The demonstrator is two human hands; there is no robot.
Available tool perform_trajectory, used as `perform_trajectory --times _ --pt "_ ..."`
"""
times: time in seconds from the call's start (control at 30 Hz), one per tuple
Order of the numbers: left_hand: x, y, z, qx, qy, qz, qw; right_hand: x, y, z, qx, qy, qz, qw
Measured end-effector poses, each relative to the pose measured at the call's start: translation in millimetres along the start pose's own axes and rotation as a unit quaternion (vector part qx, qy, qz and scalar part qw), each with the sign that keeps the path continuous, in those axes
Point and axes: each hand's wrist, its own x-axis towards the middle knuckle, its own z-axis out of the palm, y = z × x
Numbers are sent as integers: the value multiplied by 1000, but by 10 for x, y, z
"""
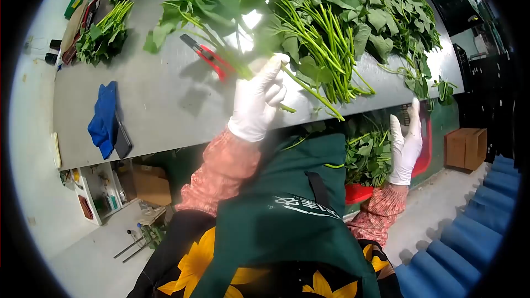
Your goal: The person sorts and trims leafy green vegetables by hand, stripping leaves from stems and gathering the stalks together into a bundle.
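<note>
My left hand [255,102], in a white glove, is closed around a few leafy green stems [295,81] above the metal table. Their leaves fan out up and to the left, partly blurred. Just behind this hand lies a red-handled cutter [212,60]. My right hand [407,146], also gloved in white, is held past the table's front edge, thumb and fingers apart, with nothing seen in it. Below and beside it, a red basket [424,149] contains loose greens [369,157]. A large heap of leafy greens [381,14] covers the table's back right.
The metal table [149,113] bears a tied-looking bunch of greens [105,36] and a blue cloth [104,118] at left. A cardboard box [465,149] stands on the floor at right, near blue ribbed material [469,232]. Another cardboard box [146,184] sits under the table.
</note>
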Motion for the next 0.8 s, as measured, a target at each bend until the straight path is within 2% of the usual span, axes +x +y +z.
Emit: perform_trajectory --times 0.07,0.1,0.13,0.17,0.2,0.3,0.33,0.4,0.5,0.53,0.57,0.6,0.67,0.7,0.73,0.77,0.8 --pt "-14 -18 37 8 0 -16 1000 -8 -269 164 278 -54 -8 959" --pt "-12 -23 30 5 -28 -22 999 26 -430 159 331 -169 -10 928" --pt "-8 -28 2 2 -56 -27 998 56 -590 163 380 -281 -15 881" --pt "-9 -25 -8 -2 -84 -32 996 57 -747 254 455 -335 13 825" --pt "-27 -4 21 12 -72 -47 996 56 -901 339 524 -386 40 758" --pt "-112 21 69 43 -26 -82 995 49 -1244 457 485 -439 129 745" --pt "-135 15 48 46 -70 -69 994 -25 -1311 548 538 -385 121 740" --pt "-223 -47 105 109 -64 -62 990 -105 -1358 657 494 -315 90 806" --pt "-180 -69 89 48 -5 -11 999 -176 -1179 691 361 -231 0 903" --pt "-143 -38 78 20 16 12 1000 -196 -1149 593 376 -237 47 895" --pt "-64 50 28 93 59 81 991 -248 -1016 578 389 -195 30 900" --pt "63 174 -123 -14 69 49 996 -287 -843 560 402 -153 11 903" --pt "134 346 -198 -49 27 79 995 -266 -452 387 308 -122 32 943" --pt "151 354 -259 -65 33 75 995 -227 -174 309 304 -128 122 936" --pt "105 363 -153 -47 85 62 993 -187 124 251 296 -134 212 921" --pt "102 302 -162 -40 68 63 995 -168 454 223 210 -116 130 962" --pt "115 235 -187 -34 47 63 996 -116 476 173 118 -92 46 988"
